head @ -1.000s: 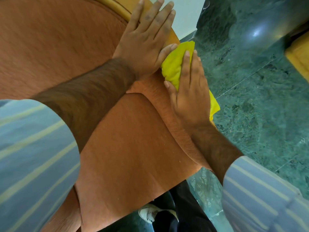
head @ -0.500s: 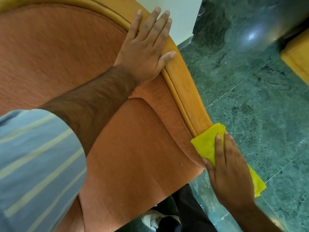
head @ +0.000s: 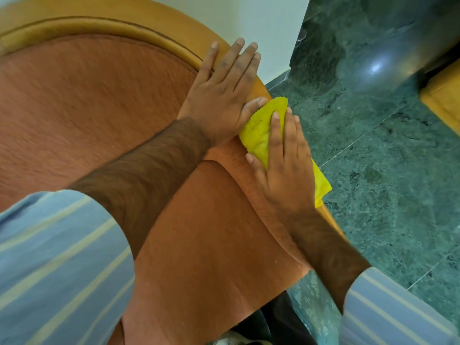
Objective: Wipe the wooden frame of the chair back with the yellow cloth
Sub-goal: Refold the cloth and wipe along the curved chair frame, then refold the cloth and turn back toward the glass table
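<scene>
The chair has orange upholstery (head: 87,100) and a curved light wooden frame (head: 119,23) round the top and right side of its back. My left hand (head: 221,95) lies flat, fingers spread, on the frame's upper right curve and holds nothing. My right hand (head: 281,160) presses the yellow cloth (head: 261,128) onto the frame's right edge, just below my left thumb. The cloth's lower end (head: 321,188) hangs past the frame, and the wood beneath the cloth and both hands is hidden.
A green marble floor (head: 385,170) lies to the right of the chair. A white wall (head: 261,26) stands behind it. Another yellow wooden piece (head: 443,100) sits at the right edge. My white shoe (head: 234,341) and dark trouser leg show below the chair back.
My right hand has slid the cloth back up the frame's right edge, from its low point near the bottom corner to just under my left thumb. My left hand has stayed put.
</scene>
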Available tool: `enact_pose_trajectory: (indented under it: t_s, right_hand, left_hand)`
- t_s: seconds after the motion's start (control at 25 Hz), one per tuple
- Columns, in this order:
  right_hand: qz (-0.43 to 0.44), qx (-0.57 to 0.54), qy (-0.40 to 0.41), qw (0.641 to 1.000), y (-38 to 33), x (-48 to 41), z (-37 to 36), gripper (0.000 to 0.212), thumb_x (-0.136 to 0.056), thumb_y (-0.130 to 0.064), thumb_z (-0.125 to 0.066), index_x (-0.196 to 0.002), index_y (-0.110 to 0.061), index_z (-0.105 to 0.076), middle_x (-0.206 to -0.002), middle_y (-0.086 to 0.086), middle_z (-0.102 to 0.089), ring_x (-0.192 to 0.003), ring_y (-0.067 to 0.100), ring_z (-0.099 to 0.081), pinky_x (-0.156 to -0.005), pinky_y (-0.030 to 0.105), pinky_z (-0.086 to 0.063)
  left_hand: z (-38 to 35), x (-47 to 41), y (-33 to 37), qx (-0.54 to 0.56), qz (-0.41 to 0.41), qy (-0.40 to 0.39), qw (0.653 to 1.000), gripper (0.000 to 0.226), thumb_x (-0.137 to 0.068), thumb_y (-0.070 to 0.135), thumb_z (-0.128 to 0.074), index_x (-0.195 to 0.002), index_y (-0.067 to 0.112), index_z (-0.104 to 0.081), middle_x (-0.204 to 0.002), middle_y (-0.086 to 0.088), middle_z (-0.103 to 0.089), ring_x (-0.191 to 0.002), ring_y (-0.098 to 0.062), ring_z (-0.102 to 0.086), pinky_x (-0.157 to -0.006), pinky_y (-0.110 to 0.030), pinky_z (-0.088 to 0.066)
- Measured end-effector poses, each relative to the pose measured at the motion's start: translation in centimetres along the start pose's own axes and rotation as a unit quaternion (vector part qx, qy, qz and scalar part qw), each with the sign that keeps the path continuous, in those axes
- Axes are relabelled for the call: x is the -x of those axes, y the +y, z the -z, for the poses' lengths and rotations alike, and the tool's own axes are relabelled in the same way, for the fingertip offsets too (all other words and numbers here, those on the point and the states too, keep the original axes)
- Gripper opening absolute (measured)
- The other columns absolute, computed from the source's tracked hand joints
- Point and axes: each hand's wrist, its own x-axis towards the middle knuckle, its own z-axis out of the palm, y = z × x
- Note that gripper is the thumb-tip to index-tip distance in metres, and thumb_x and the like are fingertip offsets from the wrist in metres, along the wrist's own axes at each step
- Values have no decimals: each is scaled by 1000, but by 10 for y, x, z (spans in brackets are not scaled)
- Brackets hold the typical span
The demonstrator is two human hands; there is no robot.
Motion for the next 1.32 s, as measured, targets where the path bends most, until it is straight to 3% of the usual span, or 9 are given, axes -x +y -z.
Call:
enact_pose_trajectory:
  t_s: [0.12, 0.2, 0.32, 0.48, 0.68, 0.84, 1.04, 1.24, 1.32]
  right_hand:
    - [-74, -209, -30, 975, 29, 16, 25, 93, -96, -62, -55, -164, -15, -13, -172, 7, -19, -158, 19, -20, -126, 43, -26]
    - [-231, -248, -91, 936, 55, 36, 48, 96, -82, -76, -62, -158, -27, -31, -157, -3, -49, -141, 14, -47, -105, 34, -42]
    - [-332, -294, -136, 886, 80, 62, 62, 59, -69, -63, -80, -116, -27, -73, -104, -10, -77, -104, 17, -72, -74, 25, -49]
    - [-360, -425, -85, 826, 74, 57, 65, 18, -80, -18, -84, -94, -23, -73, -90, -5, -78, -85, 17, -74, -73, 37, -55]
    - [-317, -628, -95, 704, 20, 38, 61, 66, -70, -7, -81, -132, -9, -58, -108, 2, -80, -99, 19, -78, -74, 37, -66]
    - [-272, -645, -177, 692, -48, 36, 45, 74, -66, -2, -79, -136, -12, -57, -111, 1, -80, -102, 15, -77, -75, 28, -65]
    - [-229, -581, -327, 710, -154, 70, 14, 48, -69, -19, -83, -114, -9, -74, -108, 8, -82, -90, 13, -78, -73, 24, -64]
    - [-130, -485, -463, 730, -260, 129, -11, 27, -76, -16, -83, -102, -22, -76, -103, 0, -83, -93, 13, -78, -78, 33, -61]
    - [-81, -455, -503, 730, -299, 160, -19, 28, -80, -7, -82, -103, -23, -76, -99, -3, -83, -87, 9, -78, -72, 28, -59]
  left_hand:
    - [7, 13, 17, 163, 77, 68, 981, 68, -109, 52, -31, -156, 4, -42, -172, -14, -29, -162, -32, -20, -133, -49, -14]
    - [5, 37, 44, 288, 200, 137, 926, 60, -103, 47, -54, -145, 4, -53, -161, -19, -43, -152, -34, -38, -127, -42, -30]
    - [6, 60, 83, 477, 381, 88, 787, 51, -92, 39, -77, -129, 8, -60, -131, -11, -61, -117, -25, -64, -103, -42, -54]
    - [8, 69, 82, 685, 462, 61, 559, 17, -93, 15, -77, -105, 9, -66, -104, -16, -76, -89, -27, -76, -66, -29, -65]
    - [20, 152, 42, 774, 466, 113, 413, 10, -99, 3, -65, -102, 11, -60, -91, -3, -72, -77, -12, -73, -66, -25, -62]
    - [22, 262, 23, 776, 496, 121, 370, 22, -98, -2, -61, -112, 13, -70, -101, -3, -78, -87, -13, -77, -71, -24, -63]
    - [31, 411, 38, 695, 594, 231, 331, 19, -95, -1, -69, -106, 13, -76, -107, -5, -83, -100, -23, -80, -79, -27, -65]
    - [50, 533, 76, 580, 706, 334, 231, 18, -94, 5, -73, -110, 13, -78, -114, -13, -81, -103, -37, -79, -89, -47, -66]
    - [60, 573, 99, 544, 720, 390, 184, 16, -95, 3, -71, -106, 12, -79, -108, -12, -82, -96, -36, -81, -81, -44, -68]
